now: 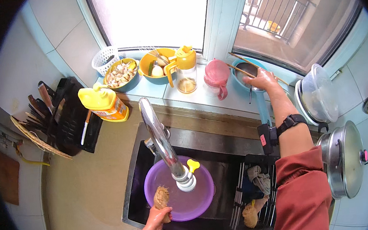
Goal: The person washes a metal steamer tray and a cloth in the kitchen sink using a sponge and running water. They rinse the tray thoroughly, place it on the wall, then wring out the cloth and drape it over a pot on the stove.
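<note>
My left hand (157, 215) grips a tan object with a fibrous tip (161, 197), perhaps a loofah scrubber or a root. It is held over the near left rim of a purple plastic basin (209, 202) with water in it. The basin sits in the dark sink (223, 191), below a chrome faucet (159, 137) with a yellow lever. On the windowsill, my right hand (262, 80) reaches over a light-blue handled pan (239, 80) with a dark inside. Wooden chopsticks (241, 70) lie across the pan, against my fingers. Whether these fingers hold anything is unclear.
Bowls of garlic (122, 75) and eggs (157, 71), a yellow-topped pitcher (186, 71) and a pink-lidded jug (216, 75) line the sill. A detergent jug (103, 104) and knife rack (60, 107) stand left. A sink rack (241, 194) holds cloths. A lidded steel pot (344, 159) stands right.
</note>
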### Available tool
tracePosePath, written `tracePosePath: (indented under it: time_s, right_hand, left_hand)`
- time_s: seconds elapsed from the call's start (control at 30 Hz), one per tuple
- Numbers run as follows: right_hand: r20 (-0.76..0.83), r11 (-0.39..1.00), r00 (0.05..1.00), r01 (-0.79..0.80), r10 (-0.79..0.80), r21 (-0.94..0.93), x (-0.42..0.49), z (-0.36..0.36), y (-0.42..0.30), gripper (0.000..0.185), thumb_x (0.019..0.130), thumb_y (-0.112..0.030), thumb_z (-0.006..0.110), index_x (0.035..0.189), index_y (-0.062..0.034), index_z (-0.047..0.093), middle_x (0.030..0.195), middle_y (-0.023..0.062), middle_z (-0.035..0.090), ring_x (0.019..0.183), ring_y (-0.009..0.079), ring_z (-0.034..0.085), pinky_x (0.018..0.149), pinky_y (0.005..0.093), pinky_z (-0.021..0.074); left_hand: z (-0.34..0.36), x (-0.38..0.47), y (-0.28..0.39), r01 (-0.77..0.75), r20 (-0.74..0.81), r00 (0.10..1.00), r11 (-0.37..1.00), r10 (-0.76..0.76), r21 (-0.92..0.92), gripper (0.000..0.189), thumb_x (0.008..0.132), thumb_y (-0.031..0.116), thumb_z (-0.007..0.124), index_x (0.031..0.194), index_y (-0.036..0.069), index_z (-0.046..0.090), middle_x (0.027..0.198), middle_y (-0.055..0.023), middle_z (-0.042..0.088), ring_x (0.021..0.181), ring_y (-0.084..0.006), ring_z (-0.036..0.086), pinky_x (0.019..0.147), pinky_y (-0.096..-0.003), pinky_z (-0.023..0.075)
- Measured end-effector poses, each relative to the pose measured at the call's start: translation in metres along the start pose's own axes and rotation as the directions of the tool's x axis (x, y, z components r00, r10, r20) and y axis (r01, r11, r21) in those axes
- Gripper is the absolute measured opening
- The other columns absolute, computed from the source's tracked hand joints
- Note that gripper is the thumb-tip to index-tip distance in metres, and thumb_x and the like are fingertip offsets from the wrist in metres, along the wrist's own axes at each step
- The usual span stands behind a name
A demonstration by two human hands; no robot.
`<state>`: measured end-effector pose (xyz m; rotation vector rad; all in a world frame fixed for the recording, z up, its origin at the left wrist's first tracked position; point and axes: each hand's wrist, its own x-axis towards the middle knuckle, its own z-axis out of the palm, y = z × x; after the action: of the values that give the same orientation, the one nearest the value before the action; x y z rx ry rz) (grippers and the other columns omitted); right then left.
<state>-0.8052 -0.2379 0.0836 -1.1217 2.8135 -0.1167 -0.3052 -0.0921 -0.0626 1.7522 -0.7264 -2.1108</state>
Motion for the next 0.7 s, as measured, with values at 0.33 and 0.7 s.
tracePosePath:
  time_s: [0.33, 0.7]
  right_hand:
    - [-0.134, 0.974, 0.965, 0.223, -0.225, -0.027, 0.031, -0.008, 0.038, 0.022, 0.079, -0.017, 0.054, 0.098, -0.0069, 0.058, 0.103, 0.017, 0.058, 0.097, 0.0355, 0.054, 0.082, 0.0407, 0.0442]
    - [-0.383, 0.981, 0.923, -0.03, -0.046, -0.192, 0.038, 0.011, 0.026, 0.018, 0.083, -0.016, 0.046, 0.095, -0.0105, 0.059, 0.115, 0.0137, 0.052, 0.093, 0.0313, 0.057, 0.074, 0.0424, 0.0476]
  left_hand:
    - [0.004, 0.009, 0.008, 0.024, -0.009, 1.0, 1.0, -0.023, 0.019, 0.024, 0.069, 0.002, 0.063, 0.087, 0.001, 0.048, 0.063, -0.0057, 0.052, 0.049, -0.0162, 0.052, 0.044, -0.0276, 0.0458]
    - [-0.005, 0.019, 0.002, 0.075, -0.013, 0.997, 0.997, -0.075, -0.002, 0.028, 0.069, 0.0, 0.062, 0.093, 0.002, 0.047, 0.066, -0.0053, 0.052, 0.05, -0.0149, 0.053, 0.044, -0.0269, 0.0454]
